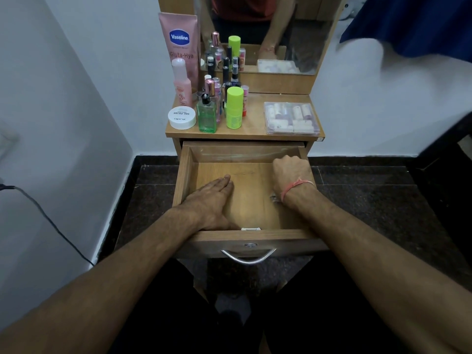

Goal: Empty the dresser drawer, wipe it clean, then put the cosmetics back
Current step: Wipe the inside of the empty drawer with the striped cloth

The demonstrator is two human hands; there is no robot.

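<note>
Both hands in drawer; clear box holds small tubes.

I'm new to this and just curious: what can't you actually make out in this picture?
- Right hand: head view, its fingers curl out of sight, so any cloth under it stays hidden.
- Drawer floor under the left hand: covered.
- Small bottles behind the green bottle: labels too small.
- Clear box: contents blurred.
</note>
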